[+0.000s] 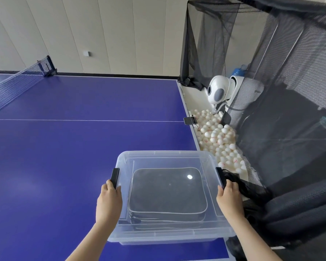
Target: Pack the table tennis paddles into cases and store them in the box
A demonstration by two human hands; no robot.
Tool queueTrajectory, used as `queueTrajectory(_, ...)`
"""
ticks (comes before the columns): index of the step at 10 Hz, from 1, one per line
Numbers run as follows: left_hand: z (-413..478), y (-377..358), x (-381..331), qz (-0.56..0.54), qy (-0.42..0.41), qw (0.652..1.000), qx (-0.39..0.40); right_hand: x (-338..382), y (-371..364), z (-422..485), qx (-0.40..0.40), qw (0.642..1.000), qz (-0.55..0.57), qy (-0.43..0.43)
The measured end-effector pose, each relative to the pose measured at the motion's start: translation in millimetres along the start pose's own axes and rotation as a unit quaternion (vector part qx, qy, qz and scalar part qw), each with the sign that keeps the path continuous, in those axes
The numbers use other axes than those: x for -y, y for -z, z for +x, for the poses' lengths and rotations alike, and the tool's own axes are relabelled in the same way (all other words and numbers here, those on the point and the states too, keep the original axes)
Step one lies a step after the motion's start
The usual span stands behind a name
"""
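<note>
A clear plastic box (120,234) with its clear lid on stands at the near right corner of the blue table (64,147). Through the lid I see a black zipped paddle case (167,193) lying flat, with another case under it. My left hand (109,202) grips the box's left side at the black latch (114,175). At the right black latch (219,176), my right hand (229,196) grips the box's other side. No loose paddle is in view.
The table net (13,85) crosses the far left. Beyond the table's right edge, a black catch net (290,129) surrounds a white ball machine (222,91) and a tray of several white balls (218,140).
</note>
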State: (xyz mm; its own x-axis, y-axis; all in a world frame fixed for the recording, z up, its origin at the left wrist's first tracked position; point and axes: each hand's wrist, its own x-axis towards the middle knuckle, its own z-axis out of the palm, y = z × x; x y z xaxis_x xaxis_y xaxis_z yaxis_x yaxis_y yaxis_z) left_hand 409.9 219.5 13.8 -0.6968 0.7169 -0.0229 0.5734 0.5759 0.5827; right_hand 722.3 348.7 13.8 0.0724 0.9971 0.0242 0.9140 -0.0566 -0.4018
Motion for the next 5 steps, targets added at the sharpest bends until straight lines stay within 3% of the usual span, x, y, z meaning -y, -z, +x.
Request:
queueTrajectory(2, 3, 6, 5, 0.019, -0.004, 0.999, 0.046, -8, 3, 13, 0.070, 0.996, 0.044, -0.015)
queueTrajectory(3, 5, 12, 9, 0.088, -0.042, 0.994, 0.056, -10, 5, 19, 0.106, 0.994, 0.034, -0.001)
queueTrajectory(5, 19, 26, -3, 0.178, -0.161, 0.968, 0.069, 14, 13, 29, 0.060, 0.991, -0.060, 0.102)
